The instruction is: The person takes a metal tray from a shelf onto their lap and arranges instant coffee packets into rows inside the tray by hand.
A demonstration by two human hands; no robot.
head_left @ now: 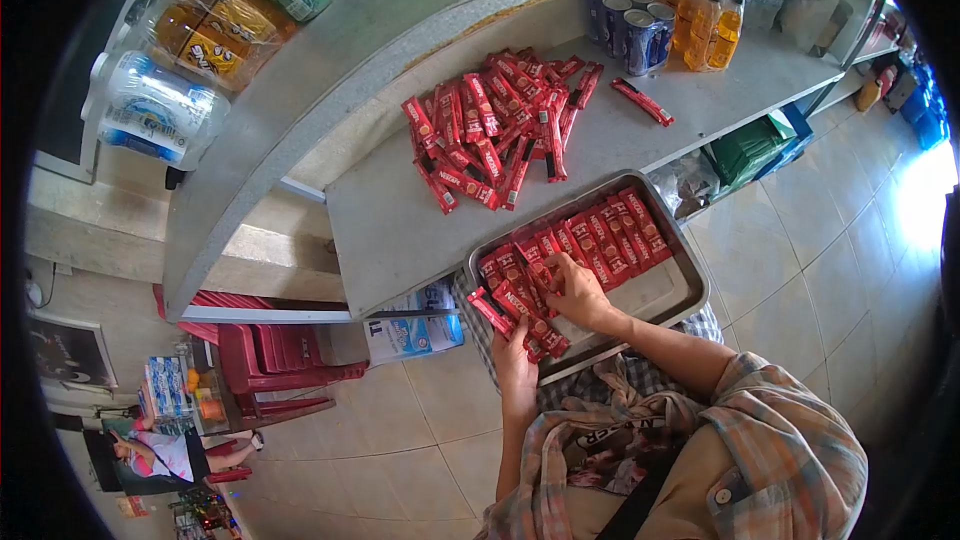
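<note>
A metal tray [655,298] rests on a checked cloth at the shelf's front edge, with red coffee sachets [610,238] laid in a row inside. My left hand [515,358] is at the tray's near left corner, its fingers closed on red sachets [490,310]. Over the left part of the row, my right hand [580,295] has its fingers pressed together at a sachet; whether it grips one is hidden. Behind the tray, a loose heap of red sachets [490,125] lies on the grey shelf [385,230]. One single sachet [642,102] lies apart, right of the heap.
Blue cans [640,40] and orange bottles [712,30] stand at the shelf's back right. Bottles [215,25] and a white jug [160,105] sit on the upper shelf. Red plastic chairs [265,360] are at left, and a person [165,455] is farther off.
</note>
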